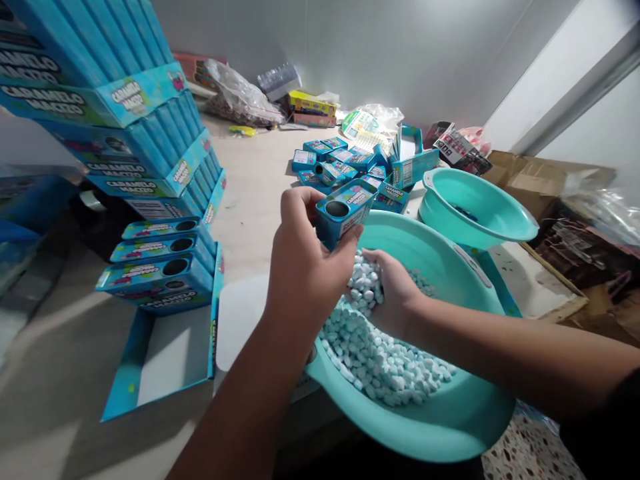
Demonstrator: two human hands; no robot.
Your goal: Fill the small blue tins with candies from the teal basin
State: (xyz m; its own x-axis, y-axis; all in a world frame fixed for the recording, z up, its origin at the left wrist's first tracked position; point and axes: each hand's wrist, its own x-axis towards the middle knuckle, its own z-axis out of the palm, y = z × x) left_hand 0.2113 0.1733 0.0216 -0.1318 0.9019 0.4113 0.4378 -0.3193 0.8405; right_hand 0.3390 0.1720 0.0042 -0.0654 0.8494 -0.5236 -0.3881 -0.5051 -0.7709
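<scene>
My left hand [313, 257] is closed around a small blue candy tin [345, 207], holding it tilted with the round hole in its top showing. Below it, my right hand [395, 293] cups a heap of pale blue candies [365, 283]. This hand is down inside a large turquoise basin [480, 427], where many more loose candies [395, 363] lie. To the left, a blue display tray [123, 373] holds several upright tins [165, 267] with open round holes, and part of its white bottom shows.
Filled display boxes [145, 133] stand stacked at the left. Behind the basin lies a pile of blue tins [345, 163]. A second turquoise basin [480, 227] with a few dark blue pieces sits at the right, near cardboard boxes [555, 177]. Plastic bags [245, 93] lie along the wall.
</scene>
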